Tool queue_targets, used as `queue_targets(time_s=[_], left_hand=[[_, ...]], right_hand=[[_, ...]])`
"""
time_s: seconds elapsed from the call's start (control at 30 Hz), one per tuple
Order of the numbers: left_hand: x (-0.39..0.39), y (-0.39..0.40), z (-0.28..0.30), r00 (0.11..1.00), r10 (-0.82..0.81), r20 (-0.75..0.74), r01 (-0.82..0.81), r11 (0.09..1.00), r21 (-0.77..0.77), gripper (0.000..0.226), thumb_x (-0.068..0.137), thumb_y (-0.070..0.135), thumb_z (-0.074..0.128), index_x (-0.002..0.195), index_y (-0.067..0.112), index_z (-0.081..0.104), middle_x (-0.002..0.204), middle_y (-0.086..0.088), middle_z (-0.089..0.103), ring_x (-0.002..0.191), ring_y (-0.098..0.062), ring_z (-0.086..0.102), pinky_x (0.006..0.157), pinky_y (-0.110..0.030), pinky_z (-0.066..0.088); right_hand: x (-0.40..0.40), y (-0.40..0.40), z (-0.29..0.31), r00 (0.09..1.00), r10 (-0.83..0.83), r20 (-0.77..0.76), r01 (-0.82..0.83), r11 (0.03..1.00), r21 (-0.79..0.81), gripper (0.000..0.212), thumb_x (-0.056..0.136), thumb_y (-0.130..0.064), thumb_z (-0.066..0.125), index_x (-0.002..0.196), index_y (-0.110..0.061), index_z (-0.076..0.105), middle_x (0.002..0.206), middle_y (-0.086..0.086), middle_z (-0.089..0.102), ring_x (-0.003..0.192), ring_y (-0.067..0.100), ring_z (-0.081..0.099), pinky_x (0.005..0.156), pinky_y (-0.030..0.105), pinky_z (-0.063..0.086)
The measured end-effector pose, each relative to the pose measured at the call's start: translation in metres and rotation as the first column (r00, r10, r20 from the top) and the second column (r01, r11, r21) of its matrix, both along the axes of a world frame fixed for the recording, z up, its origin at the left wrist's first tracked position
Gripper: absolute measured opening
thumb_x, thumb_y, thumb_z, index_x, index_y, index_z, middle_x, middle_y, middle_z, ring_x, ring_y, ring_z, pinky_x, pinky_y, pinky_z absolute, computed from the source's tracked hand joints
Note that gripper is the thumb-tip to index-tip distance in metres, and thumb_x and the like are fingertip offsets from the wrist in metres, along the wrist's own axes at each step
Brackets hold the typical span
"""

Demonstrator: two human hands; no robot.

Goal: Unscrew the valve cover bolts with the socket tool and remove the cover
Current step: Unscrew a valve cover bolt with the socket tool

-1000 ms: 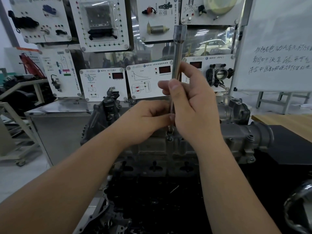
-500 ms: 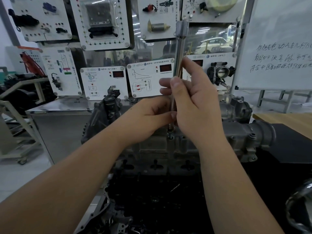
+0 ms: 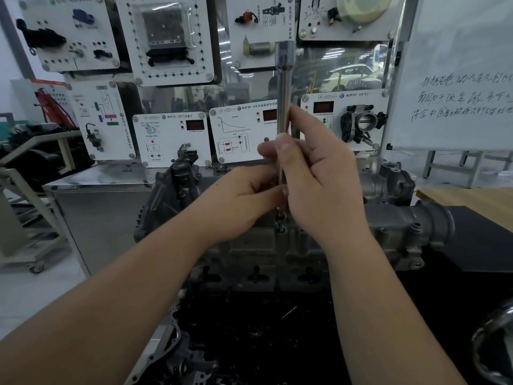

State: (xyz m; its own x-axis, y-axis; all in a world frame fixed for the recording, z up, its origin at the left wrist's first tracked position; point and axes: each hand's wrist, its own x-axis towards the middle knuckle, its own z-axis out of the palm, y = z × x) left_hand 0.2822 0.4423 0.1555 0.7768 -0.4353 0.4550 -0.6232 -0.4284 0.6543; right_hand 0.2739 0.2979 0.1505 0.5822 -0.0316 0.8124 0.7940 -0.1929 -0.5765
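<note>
The socket tool [image 3: 283, 87] stands upright between both hands, its lower tip on a bolt [image 3: 282, 227] in the valve cover [image 3: 249, 245] just below them. The right hand [image 3: 319, 184] pinches the shaft with thumb and fingers; the left hand [image 3: 244, 195] curls round its lower part, touching the right. Behind the hands hang white sensor display panels [image 3: 172, 137].
</note>
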Motion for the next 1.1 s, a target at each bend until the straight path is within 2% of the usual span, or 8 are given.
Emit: queue_targets(time_s=[0.13, 0.23, 0.37, 0.5, 0.67, 0.83, 0.97, 1.1], left_hand=[[0.001, -0.004, -0.004, 0.997, 0.025, 0.077, -0.024, 1.000, -0.017, 0.016, 0.084, 0.048, 0.066, 0.098, 0.044, 0.073, 0.093, -0.008, 0.075, 0.088, -0.034, 0.070, 0.083, -0.048, 0.057], [0.002, -0.004, -0.003, 0.997, 0.022, 0.077, -0.020, 0.999, -0.029, 0.015, 0.093, 0.032, 0.067, 0.102, 0.021, 0.073, 0.093, -0.018, 0.072, 0.088, -0.040, 0.067, 0.078, -0.047, 0.054], [-0.001, -0.003, -0.001, 1.000, 0.011, 0.023, -0.012, 0.999, 0.034, 0.046, 0.093, 0.046, 0.054, 0.106, 0.004, 0.068, 0.097, -0.027, 0.070, 0.086, -0.044, 0.066, 0.079, -0.062, 0.053], [0.000, -0.003, -0.001, 0.999, 0.027, 0.034, -0.029, 0.997, 0.065, 0.035, 0.089, 0.039, 0.057, 0.101, 0.008, 0.070, 0.094, -0.024, 0.072, 0.086, -0.045, 0.067, 0.080, -0.061, 0.053], [0.003, -0.005, 0.001, 0.997, 0.021, 0.070, -0.032, 0.986, 0.161, 0.032, 0.082, 0.041, 0.054, 0.095, 0.018, 0.072, 0.086, -0.015, 0.073, 0.084, -0.040, 0.069, 0.075, -0.056, 0.057], [0.002, -0.001, 0.001, 1.000, 0.008, 0.015, -0.009, 0.998, 0.063, 0.029, 0.079, 0.055, 0.044, 0.081, 0.045, 0.072, 0.078, 0.011, 0.074, 0.070, -0.006, 0.067, 0.067, -0.021, 0.055], [0.001, -0.003, 0.002, 1.000, 0.007, 0.012, -0.008, 0.999, 0.035, 0.038, 0.081, 0.058, 0.052, 0.098, 0.030, 0.072, 0.097, -0.017, 0.074, 0.090, -0.045, 0.068, 0.084, -0.064, 0.055], [0.001, -0.005, -0.002, 0.998, 0.008, 0.058, -0.008, 1.000, -0.008, 0.028, 0.082, 0.052, 0.062, 0.098, 0.032, 0.074, 0.097, -0.018, 0.074, 0.091, -0.044, 0.068, 0.083, -0.059, 0.054]], right_hand=[[-0.002, 0.003, 0.000, 0.998, -0.038, 0.050, 0.038, 0.999, -0.011, 0.008, 0.096, -0.033, 0.064, 0.104, -0.030, 0.065, 0.077, -0.021, 0.065, 0.075, 0.003, 0.064, 0.067, 0.018, 0.050], [-0.002, 0.005, -0.001, 0.984, -0.156, 0.091, 0.154, 0.988, 0.032, 0.015, 0.097, -0.028, 0.062, 0.088, -0.018, 0.067, 0.076, -0.008, 0.065, 0.072, 0.009, 0.061, 0.063, 0.025, 0.050], [-0.002, 0.000, 0.000, 0.996, -0.084, 0.029, 0.084, 0.996, -0.003, 0.022, 0.102, -0.026, 0.054, 0.100, -0.011, 0.070, 0.079, -0.007, 0.071, 0.079, 0.005, 0.067, 0.065, 0.026, 0.053], [-0.005, 0.003, 0.000, 0.999, -0.048, 0.001, 0.048, 0.999, -0.020, 0.045, 0.105, -0.025, 0.049, 0.149, -0.016, 0.051, 0.105, -0.013, 0.075, 0.106, -0.003, 0.067, 0.090, 0.015, 0.052], [-0.007, 0.012, -0.002, 0.971, -0.187, 0.151, 0.199, 0.978, -0.068, 0.025, 0.100, -0.025, 0.064, 0.119, -0.011, 0.071, 0.091, -0.014, 0.065, 0.084, -0.008, 0.058, 0.077, 0.007, 0.043], [-0.006, 0.014, -0.004, 0.938, -0.284, 0.200, 0.299, 0.953, -0.050, 0.027, 0.102, -0.017, 0.057, 0.119, -0.002, 0.071, 0.087, -0.006, 0.065, 0.077, -0.005, 0.054, 0.076, 0.005, 0.041], [-0.006, 0.010, -0.002, 0.968, -0.221, 0.122, 0.222, 0.975, 0.006, 0.039, 0.104, -0.018, 0.051, 0.141, -0.008, 0.058, 0.096, -0.004, 0.074, 0.091, 0.005, 0.066, 0.080, 0.016, 0.053], [-0.004, 0.006, -0.001, 0.971, -0.210, 0.116, 0.208, 0.978, 0.032, 0.022, 0.100, -0.023, 0.061, 0.118, -0.013, 0.070, 0.084, -0.017, 0.065, 0.078, 0.004, 0.063, 0.069, 0.017, 0.050]])
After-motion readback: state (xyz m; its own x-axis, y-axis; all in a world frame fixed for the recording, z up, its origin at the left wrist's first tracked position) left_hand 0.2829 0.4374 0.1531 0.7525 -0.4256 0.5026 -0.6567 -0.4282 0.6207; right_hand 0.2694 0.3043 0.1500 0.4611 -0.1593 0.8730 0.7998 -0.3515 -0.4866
